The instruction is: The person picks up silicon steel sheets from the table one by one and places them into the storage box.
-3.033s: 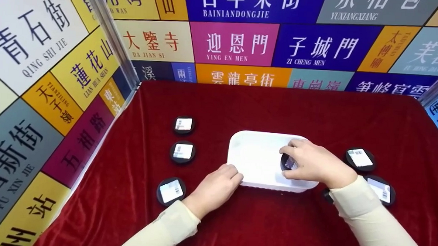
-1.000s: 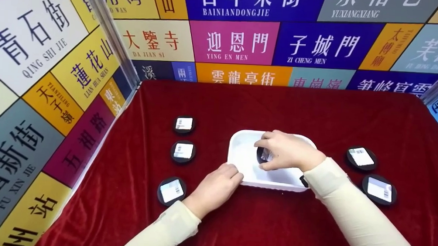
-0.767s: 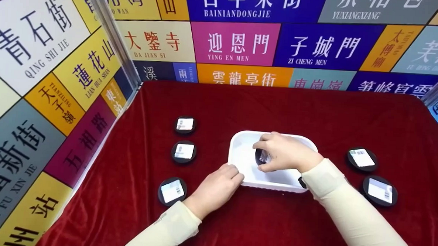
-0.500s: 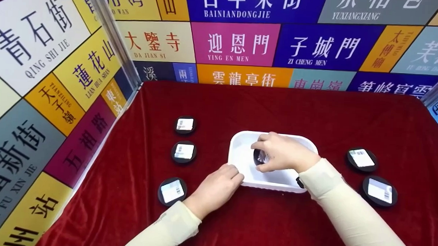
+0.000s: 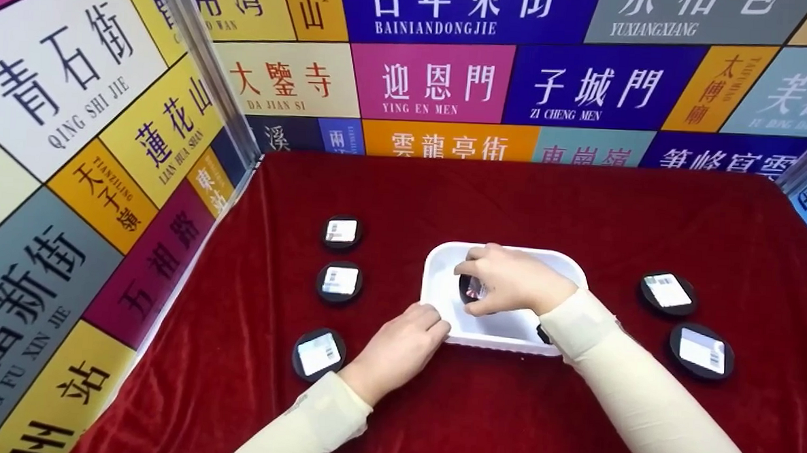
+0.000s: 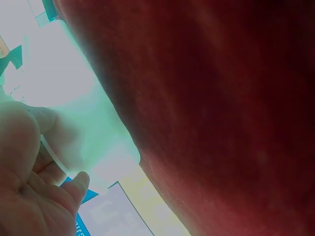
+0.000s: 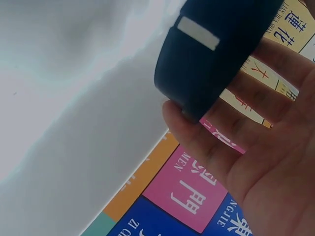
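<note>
A white rectangular tray [image 5: 565, 261] with rounded corners sits mid-table. My left hand [image 5: 398, 349] grips its near left corner; in the left wrist view the left hand [image 6: 34, 172] has thumb and fingers on either side of the tray wall [image 6: 108, 132]. Inside the tray, my right hand [image 5: 510, 282] holds a round black case [image 5: 469, 288] with a shiny patterned top, fingers spread round its edge. In the right wrist view, the black case [image 7: 206, 54] shows a smooth side with a small pale rectangle, and the right hand [image 7: 261, 137] curves around it. Whether it touches the tray floor is unclear.
On the left of the red cloth [image 5: 436, 412] lie three black round cases with white labels: a far one [image 5: 341, 230], a middle one [image 5: 339, 281], a near one [image 5: 319, 354]. Two similar cases lie at right, one farther [image 5: 668, 292], one nearer [image 5: 702, 350]. Sign-covered panels [image 5: 430, 81] stand behind.
My right hand has moved leftward across the tray with the black case, from its right side to left of centre. The left hand has stayed on the tray corner.
</note>
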A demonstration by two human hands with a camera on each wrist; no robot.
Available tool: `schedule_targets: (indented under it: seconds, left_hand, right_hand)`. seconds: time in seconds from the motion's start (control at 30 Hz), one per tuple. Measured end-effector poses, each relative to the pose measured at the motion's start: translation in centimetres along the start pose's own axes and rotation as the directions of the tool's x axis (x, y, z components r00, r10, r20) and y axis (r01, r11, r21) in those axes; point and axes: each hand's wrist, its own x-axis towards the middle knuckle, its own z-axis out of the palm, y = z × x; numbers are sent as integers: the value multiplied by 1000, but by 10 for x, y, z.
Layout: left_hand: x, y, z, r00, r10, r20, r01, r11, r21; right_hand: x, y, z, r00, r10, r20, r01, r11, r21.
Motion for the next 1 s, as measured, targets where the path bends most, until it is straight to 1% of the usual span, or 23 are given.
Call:
schedule_targets:
  seconds: [0.3, 0.43, 0.67, 0.87, 1.0]
  left_hand:
    - [-1, -1, 0, 1000, 13, 3, -13, 999, 30]
    - [-1, -1, 0, 1000, 11, 0, -11, 1000, 25]
    - [0, -1, 1, 1000, 20, -12, -19, 999, 26]
    - [0, -2, 1, 999, 27, -24, -26, 999, 35]
    - [-1, -2, 1, 1000, 26, -18, -25, 999, 32]
  right_hand:
    - [6, -2, 1, 1000, 20, 20, -20, 1000, 4]
    - [9, 0, 4, 1000, 9, 9, -9, 1000, 23]
    - [13, 1, 7, 999, 26, 35, -26, 999, 26]
    - [17, 0, 8, 999, 18, 45, -20, 999, 43]
    - [20, -2, 12, 999, 4, 46, -6, 999, 53]
